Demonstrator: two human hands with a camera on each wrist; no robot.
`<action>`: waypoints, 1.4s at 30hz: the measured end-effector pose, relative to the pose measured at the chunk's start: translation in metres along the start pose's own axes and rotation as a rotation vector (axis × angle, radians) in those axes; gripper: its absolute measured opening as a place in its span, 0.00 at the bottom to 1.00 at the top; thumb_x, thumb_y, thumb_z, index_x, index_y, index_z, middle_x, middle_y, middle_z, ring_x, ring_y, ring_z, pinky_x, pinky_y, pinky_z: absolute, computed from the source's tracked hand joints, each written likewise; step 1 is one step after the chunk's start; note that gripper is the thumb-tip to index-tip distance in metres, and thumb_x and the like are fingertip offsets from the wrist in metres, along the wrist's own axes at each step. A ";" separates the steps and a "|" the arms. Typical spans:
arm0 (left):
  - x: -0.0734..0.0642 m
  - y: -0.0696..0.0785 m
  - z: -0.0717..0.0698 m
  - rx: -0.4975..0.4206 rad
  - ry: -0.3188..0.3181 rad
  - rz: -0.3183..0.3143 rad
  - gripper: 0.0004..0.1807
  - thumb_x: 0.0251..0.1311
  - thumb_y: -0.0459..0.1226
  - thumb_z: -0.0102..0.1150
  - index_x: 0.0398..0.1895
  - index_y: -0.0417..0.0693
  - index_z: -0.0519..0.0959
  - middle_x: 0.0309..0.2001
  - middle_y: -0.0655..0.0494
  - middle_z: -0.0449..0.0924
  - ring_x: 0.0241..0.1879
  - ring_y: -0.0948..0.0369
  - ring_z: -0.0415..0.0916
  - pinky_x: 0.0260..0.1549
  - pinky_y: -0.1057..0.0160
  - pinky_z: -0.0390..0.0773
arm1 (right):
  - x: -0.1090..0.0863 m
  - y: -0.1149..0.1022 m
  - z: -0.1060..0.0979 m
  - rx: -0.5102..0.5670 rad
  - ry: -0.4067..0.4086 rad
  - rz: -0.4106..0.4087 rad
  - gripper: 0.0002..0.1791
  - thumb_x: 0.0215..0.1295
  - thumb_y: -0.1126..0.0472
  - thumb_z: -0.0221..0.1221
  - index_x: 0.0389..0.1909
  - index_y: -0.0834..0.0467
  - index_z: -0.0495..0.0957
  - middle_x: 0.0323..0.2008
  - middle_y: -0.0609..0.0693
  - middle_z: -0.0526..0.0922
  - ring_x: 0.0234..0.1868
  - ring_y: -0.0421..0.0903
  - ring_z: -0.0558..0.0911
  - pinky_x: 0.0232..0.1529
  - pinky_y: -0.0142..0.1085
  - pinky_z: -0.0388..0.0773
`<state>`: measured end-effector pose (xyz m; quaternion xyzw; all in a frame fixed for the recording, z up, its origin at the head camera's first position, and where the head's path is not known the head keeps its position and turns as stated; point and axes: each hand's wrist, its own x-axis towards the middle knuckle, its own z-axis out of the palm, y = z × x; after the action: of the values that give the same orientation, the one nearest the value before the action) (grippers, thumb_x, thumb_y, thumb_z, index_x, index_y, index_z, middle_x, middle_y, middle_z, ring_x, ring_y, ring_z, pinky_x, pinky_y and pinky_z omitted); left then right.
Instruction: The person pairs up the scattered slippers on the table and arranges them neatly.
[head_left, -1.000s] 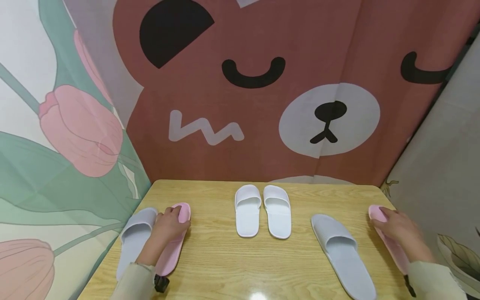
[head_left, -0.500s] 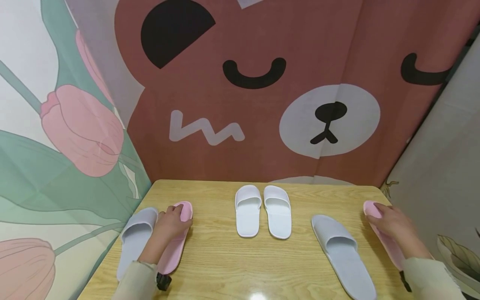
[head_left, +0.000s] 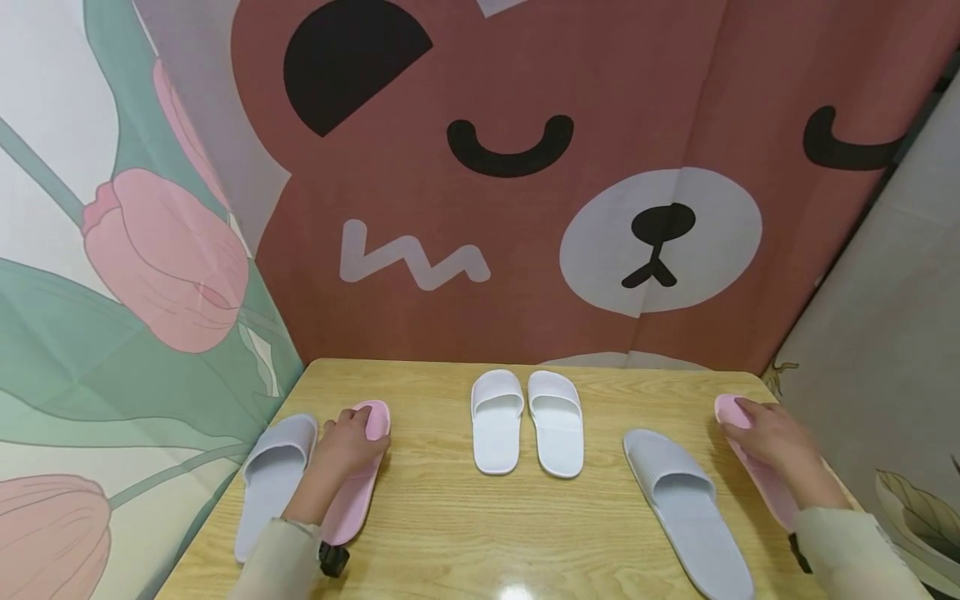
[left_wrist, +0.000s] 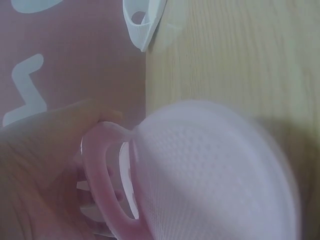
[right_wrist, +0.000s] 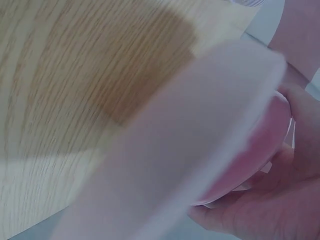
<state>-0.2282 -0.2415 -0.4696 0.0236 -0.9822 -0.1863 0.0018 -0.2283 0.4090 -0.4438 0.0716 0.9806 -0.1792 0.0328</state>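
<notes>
My left hand grips a pink slipper by its strap, thumb on one side and fingers on the other. The slipper's textured footbed fills much of the left wrist view. Beside this hand lies a large grey slipper, partly covered by the wrist. At the right, my right hand holds the other pink slipper around its strap, toe pointing away. In the right wrist view that slipper is tilted, with a shadow falling on the wood beside it.
Two white slippers stand side by side at the back middle of the wooden table. A second grey slipper lies at an angle on the right. A bear-print curtain hangs behind the table's back edge.
My right hand has carried its pink slipper left and farther back. The left hand has shifted its pink slipper slightly right, away from the grey one. White and grey slippers stay put.
</notes>
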 end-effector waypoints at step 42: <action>0.014 0.015 -0.004 -0.027 0.044 0.006 0.44 0.60 0.52 0.62 0.72 0.34 0.65 0.67 0.28 0.64 0.63 0.28 0.62 0.57 0.31 0.69 | 0.011 -0.062 0.003 0.023 -0.027 -0.019 0.48 0.70 0.36 0.53 0.79 0.62 0.50 0.69 0.79 0.50 0.60 0.85 0.57 0.53 0.78 0.58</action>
<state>-0.2433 -0.2299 -0.4611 0.0246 -0.9794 -0.1990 0.0242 -0.2488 0.3518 -0.4262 0.0603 0.9786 -0.1918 0.0434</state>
